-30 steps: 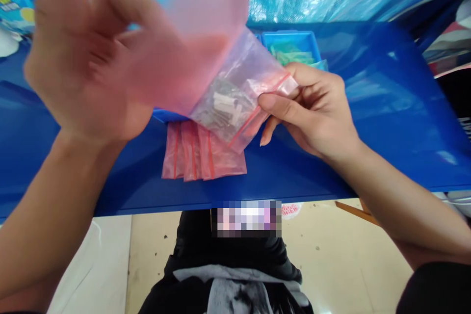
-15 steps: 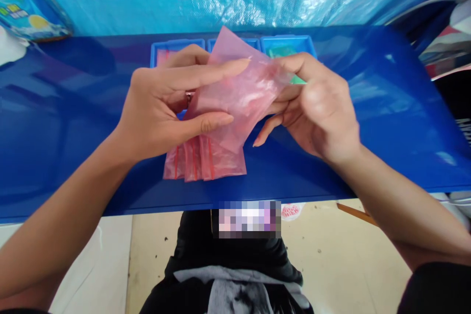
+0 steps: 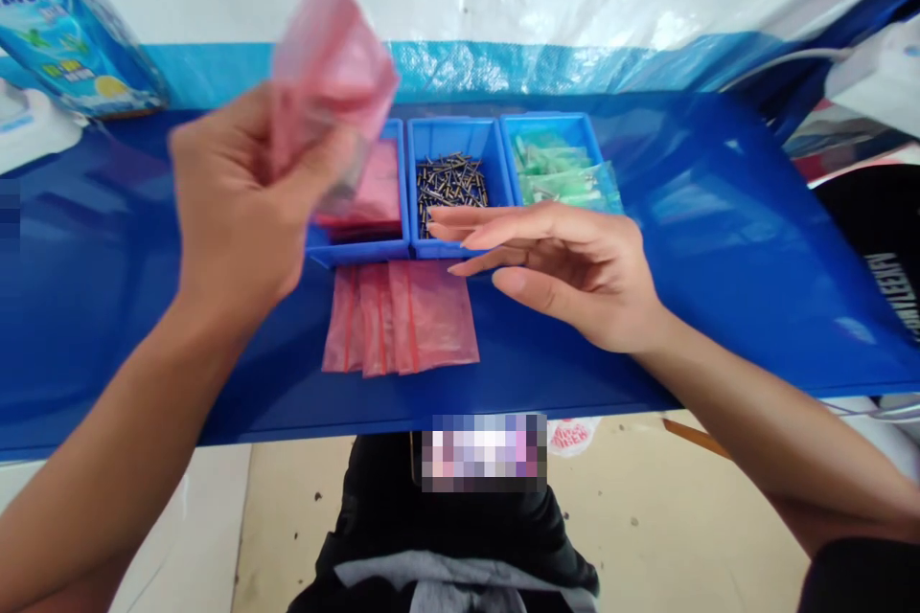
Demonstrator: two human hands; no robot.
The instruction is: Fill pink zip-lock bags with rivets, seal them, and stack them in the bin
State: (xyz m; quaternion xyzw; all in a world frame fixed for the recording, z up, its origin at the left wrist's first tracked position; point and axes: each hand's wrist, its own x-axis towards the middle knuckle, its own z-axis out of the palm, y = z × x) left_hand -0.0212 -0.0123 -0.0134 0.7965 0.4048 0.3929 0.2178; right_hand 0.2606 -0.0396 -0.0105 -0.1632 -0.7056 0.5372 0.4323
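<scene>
My left hand [image 3: 237,196] is closed on a pink plastic bag [image 3: 331,67], raised above the left bin and blurred by motion. With its fingers apart and nothing in them, my right hand [image 3: 567,268] hovers over the front of the middle blue bin [image 3: 460,136], which holds a heap of small metal screws or rivets [image 3: 452,180]. More pink bags fill the left blue bin [image 3: 359,254]. Several pink zip bags [image 3: 438,321] lie overlapped on the table in front of the bins, their red zip strips showing.
The right blue bin [image 3: 553,122] holds green bags [image 3: 553,163], one overhanging its front. A blue printed detergent pouch [image 3: 79,29] stands at the back left beside a white object [image 3: 35,129]. The blue table's front edge [image 3: 287,434] runs close to my lap.
My left hand has carried the pink bag up and to the left. My right hand has let go of the bag and moved slightly lower, its fingers opened over the middle bin.
</scene>
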